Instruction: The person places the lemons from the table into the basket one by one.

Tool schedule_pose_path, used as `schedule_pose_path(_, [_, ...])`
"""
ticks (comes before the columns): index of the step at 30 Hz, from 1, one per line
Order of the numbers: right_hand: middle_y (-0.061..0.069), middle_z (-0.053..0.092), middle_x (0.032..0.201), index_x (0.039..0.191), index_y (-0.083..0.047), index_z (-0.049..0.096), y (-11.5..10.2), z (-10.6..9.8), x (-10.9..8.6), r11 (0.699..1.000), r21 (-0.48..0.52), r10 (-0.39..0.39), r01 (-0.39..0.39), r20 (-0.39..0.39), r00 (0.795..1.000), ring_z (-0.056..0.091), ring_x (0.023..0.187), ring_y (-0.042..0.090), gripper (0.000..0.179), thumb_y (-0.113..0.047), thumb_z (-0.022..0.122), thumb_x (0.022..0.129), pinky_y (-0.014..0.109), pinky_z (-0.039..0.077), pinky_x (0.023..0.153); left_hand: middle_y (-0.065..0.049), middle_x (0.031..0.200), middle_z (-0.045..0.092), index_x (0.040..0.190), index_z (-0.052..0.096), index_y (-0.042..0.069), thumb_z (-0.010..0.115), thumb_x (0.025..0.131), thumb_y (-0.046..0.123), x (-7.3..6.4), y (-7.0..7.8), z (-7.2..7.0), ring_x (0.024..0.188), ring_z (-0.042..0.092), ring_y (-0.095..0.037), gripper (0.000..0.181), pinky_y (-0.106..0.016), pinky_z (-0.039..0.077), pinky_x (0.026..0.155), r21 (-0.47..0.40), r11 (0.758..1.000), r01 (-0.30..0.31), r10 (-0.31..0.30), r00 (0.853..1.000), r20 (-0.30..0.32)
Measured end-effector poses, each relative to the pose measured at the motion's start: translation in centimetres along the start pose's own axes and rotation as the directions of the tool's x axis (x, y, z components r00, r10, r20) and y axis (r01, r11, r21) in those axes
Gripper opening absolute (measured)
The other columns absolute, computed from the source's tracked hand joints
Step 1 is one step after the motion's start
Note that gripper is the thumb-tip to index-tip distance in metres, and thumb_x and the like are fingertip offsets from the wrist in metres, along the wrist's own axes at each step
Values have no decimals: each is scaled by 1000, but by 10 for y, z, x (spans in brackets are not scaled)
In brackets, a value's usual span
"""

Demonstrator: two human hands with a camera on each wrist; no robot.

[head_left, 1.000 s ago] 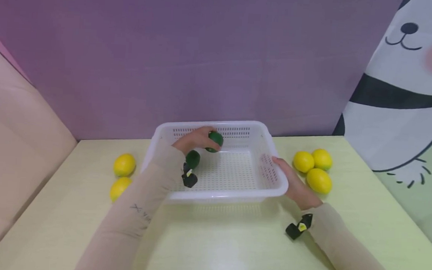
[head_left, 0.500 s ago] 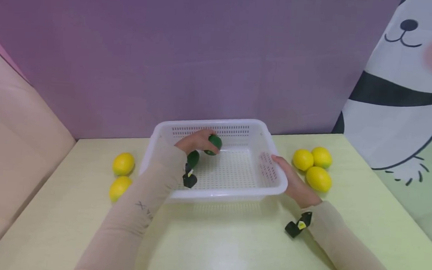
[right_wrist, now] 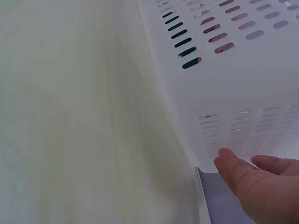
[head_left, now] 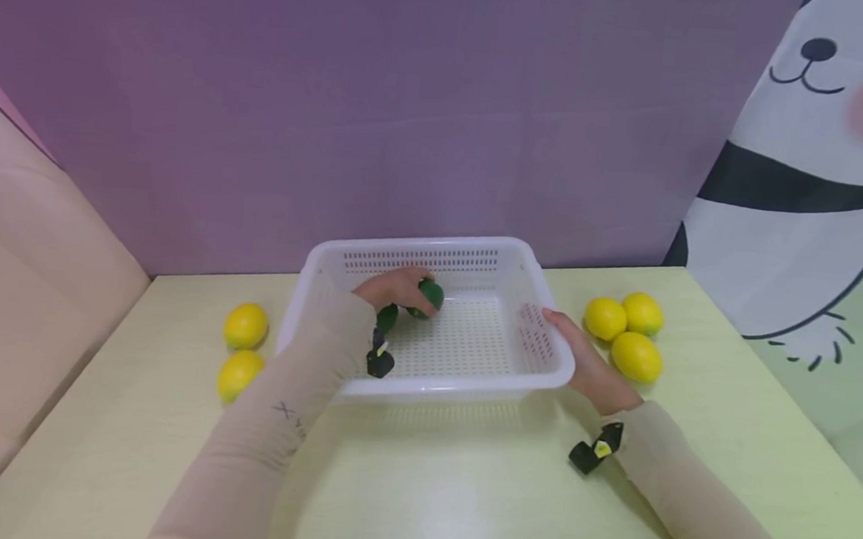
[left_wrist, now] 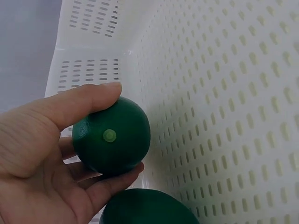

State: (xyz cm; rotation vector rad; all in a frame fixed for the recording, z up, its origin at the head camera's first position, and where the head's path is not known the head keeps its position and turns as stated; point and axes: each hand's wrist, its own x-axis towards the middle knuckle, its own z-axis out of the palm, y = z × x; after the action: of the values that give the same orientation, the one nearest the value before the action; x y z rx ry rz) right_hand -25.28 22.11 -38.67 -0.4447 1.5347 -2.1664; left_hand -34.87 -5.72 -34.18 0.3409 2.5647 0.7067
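My left hand (head_left: 400,288) reaches into the white plastic basket (head_left: 438,389) and grips a dark green lime (left_wrist: 121,135). Its thumb lies across the top of the fruit and the fingers curl beneath, leaving the pale stem nub exposed in the left wrist view. A second green lime (head_left: 386,319) lies close by inside the basket, partly hidden by the left wrist. My right hand (head_left: 586,365) holds the basket's right side, a fingertip on the rim in the head view. In the right wrist view the fingers lie near the slotted outer wall; their full grip is out of sight.
Two lemons (head_left: 245,326) lie left of the basket, one partly behind the left sleeve. Three more lemons (head_left: 637,356) cluster right of it, beyond the right hand. The basket stands near the back edge of the pale table (head_left: 446,488), before a purple backdrop (head_left: 427,119).
My left hand and the lime in its grip have moved down and slightly towards me inside the basket. The right hand and basket have stayed almost still.
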Motion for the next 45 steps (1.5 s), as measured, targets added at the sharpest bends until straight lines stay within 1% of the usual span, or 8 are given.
schedule_pose_path(3, [0, 60, 110, 133, -18, 35, -1, 1, 0, 1000, 13, -1, 1, 9, 1000, 59, 95, 15, 37, -34, 22, 103, 34, 53, 85, -10, 147, 35, 144, 38, 16, 74, 81, 30, -1, 0, 1, 127, 39, -28, 74, -43, 39, 102, 23, 1000, -5, 5, 1000, 6])
schedule_pose_path(10, [0, 59, 111, 138, -17, 30, -2, 2, -1, 1000, 1, 9, -9, 4, 1000, 58, 95, 15, 40, -35, 21, 103, 34, 52, 85, -9, 146, 38, 144, 38, 14, 73, 81, 31, -3, 3, 3, 126, 41, -27, 74, -43, 39, 101, 59, 998, -22, 21, 1000, 10])
schedule_pose_path(17, [1, 59, 111, 127, -23, 43, -2, 3, 0, 1000, 16, -2, 2, 31, 1000, 59, 95, 15, 35, -33, 20, 103, 33, 52, 85, -9, 145, 39, 143, 38, 12, 73, 81, 33, -3, 2, 3, 125, 42, -26, 74, -41, 40, 100, 102, 994, -35, 33, 999, 17])
schedule_pose_path(24, [-1, 59, 111, 132, -19, 37, -1, 1, 1, 1000, 17, 15, -15, -1, 1000, 58, 96, 14, 37, -35, 22, 103, 32, 52, 85, -9, 147, 37, 144, 38, 10, 73, 81, 33, -2, 3, 3, 127, 40, -25, 76, -41, 36, 104, 141, 989, -51, 46, 998, 35])
schedule_pose_path(32, [1, 59, 110, 133, -19, 37, -2, 1, 0, 1000, 16, 17, -17, 10, 1000, 59, 94, 15, 37, -35, 22, 103, 33, 53, 84, -9, 148, 35, 144, 37, 11, 73, 80, 35, -2, 3, 1, 130, 37, -26, 77, -41, 34, 106, 136, 989, -53, 46, 997, 55])
schedule_pose_path(36, [1, 59, 110, 129, -21, 40, -2, 2, 0, 1000, 19, 15, -15, 21, 1000, 58, 95, 15, 35, -35, 21, 103, 33, 53, 84, -8, 151, 30, 144, 37, 12, 72, 80, 36, -2, 4, 0, 134, 33, -26, 76, -42, 31, 108, 121, 992, -40, 32, 997, 69])
schedule_pose_path(39, [0, 59, 109, 127, -23, 41, -2, 2, -1, 1000, 26, 15, -16, 23, 1000, 58, 94, 14, 34, -34, 20, 103, 33, 52, 84, -8, 152, 29, 144, 38, 13, 71, 81, 36, -3, 4, -1, 135, 32, -26, 74, -42, 30, 109, 105, 994, -43, 35, 997, 73])
schedule_pose_path(45, [1, 59, 110, 135, -17, 33, -2, 1, -1, 1000, 19, 11, -11, 20, 1000, 58, 94, 15, 38, -34, 20, 103, 33, 53, 84, -8, 151, 31, 143, 40, 12, 71, 82, 36, -4, 5, -1, 136, 31, -26, 73, -42, 30, 109, 91, 993, -70, 63, 995, 78])
